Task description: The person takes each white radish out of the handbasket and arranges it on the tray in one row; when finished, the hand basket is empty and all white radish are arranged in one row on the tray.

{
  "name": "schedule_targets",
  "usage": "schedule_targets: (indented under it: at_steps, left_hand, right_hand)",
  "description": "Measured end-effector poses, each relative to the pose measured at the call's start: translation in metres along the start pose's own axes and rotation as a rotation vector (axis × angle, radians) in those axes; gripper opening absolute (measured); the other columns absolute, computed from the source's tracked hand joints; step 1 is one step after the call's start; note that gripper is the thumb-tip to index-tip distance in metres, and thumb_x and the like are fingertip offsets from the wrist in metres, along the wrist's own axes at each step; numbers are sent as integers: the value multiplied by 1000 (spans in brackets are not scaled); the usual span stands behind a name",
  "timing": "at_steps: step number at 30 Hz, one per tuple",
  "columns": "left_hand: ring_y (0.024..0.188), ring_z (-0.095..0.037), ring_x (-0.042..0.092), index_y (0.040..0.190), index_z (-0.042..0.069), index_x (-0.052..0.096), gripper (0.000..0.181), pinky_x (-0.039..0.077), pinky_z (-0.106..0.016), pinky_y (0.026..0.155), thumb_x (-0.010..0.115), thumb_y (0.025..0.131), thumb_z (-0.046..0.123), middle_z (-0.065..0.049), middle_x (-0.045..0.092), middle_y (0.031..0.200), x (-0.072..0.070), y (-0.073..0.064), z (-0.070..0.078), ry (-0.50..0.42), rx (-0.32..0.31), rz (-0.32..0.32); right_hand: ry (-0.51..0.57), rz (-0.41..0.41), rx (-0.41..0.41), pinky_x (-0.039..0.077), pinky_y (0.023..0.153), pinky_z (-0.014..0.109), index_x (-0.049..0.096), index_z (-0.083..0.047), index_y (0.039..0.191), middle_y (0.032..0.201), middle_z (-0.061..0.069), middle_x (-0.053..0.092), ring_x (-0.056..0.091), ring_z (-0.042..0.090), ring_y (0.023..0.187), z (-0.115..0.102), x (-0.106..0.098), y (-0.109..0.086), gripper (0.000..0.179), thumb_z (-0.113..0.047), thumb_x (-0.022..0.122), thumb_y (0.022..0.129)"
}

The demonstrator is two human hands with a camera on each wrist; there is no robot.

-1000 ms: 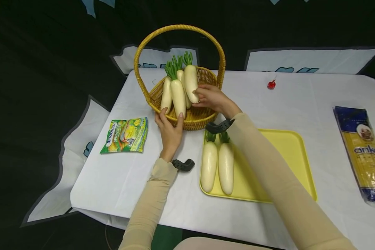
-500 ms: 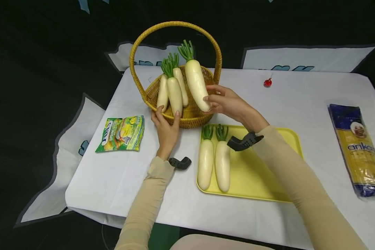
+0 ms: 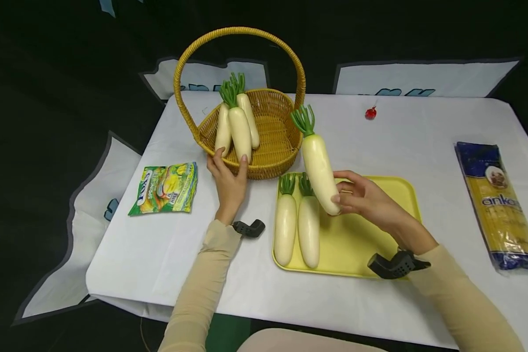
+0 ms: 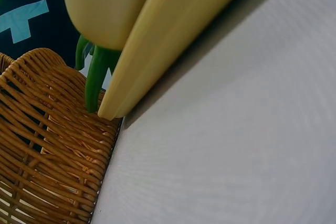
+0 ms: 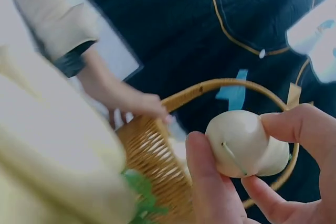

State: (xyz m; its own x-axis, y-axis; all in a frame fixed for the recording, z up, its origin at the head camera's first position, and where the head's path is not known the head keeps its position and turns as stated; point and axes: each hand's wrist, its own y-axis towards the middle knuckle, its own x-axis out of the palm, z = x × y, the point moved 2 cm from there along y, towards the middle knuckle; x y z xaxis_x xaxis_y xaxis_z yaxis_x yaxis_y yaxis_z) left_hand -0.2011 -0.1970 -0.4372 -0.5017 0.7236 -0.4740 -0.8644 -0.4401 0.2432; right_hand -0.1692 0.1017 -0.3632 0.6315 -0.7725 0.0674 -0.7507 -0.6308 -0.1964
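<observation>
Right fingers point(image 3: 347, 200) pinch a glossy, tapering radish point(image 3: 319, 171); left fingers point(image 3: 243, 168) grip the woven basket point(image 3: 270, 170); a crinkled packet point(image 3: 166, 188) reads "FOX'S".

We look onto a white-covered table point(image 3: 356, 142) with rounded corners. Black fabric point(image 3: 378, 34) hangs behind the table and fills the space to its left. Just past the table's far edge we see two white panels point(image 3: 413, 80) with dark borders and blue marks point(image 3: 386, 92); a third shows beyond its left edge. Below the table's near edge we notice a green patch point(image 3: 229, 332) and a thin cord point(image 3: 143, 335). Soft light falls evenly across the table.
</observation>
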Motion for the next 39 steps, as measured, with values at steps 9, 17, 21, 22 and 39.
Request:
schedule_targets:
  at_steps: [9, 17, 21, 22, 39]
  left_hand:
    - [136, -41, 14, 134, 21, 24, 64, 23, -54, 106, 45, 86, 57, -21, 2, 147, -3, 2, -5, -1, -19, 8]
    - [136, -41, 14, 134, 21, 24, 65, 25, -55, 105, 44, 85, 59, -20, 2, 148, 0, 1, -6, -2, -17, -6]
    - [136, -41, 14, 134, 22, 24, 64, 25, -54, 105, 44, 85, 58, -20, 2, 148, 0, 1, -5, -3, -15, -5]
    - [136, -40, 14, 134, 22, 24, 64, 25, -54, 105, 45, 85, 58, -20, 2, 148, 0, 1, -5, -4, -12, -4]
    - [136, -40, 15, 134, 22, 24, 64, 26, -54, 104, 46, 86, 56, -20, 2, 148, 0, 0, -2, -3, -22, -7]
  right_hand:
    - [-76, 126, 91, 53, 70, 28, 27, 1, 132, 87, -2, 56, 63, 10, 75, 49, 5, -35, 53, -10, 55, 89]
    - [-277, 198, 200, 51, 66, 26, 27, 1, 133, 88, 11, 53, 57, 9, 73, 61, 23, -51, 58, -16, 58, 87]
    - [-410, 141, 202, 48, 62, 23, 28, 2, 132, 87, 11, 56, 55, 10, 69, 60, 29, -57, 62, -22, 62, 85]
    - [-443, 121, 202, 48, 61, 23, 29, 2, 131, 86, 9, 57, 56, 10, 68, 60, 29, -58, 62, -24, 62, 85]
    - [-694, 89, 133, 42, 63, 20, 54, -13, 106, 76, -1, 60, 54, 8, 66, 51, 18, -52, 33, -40, 55, 88]
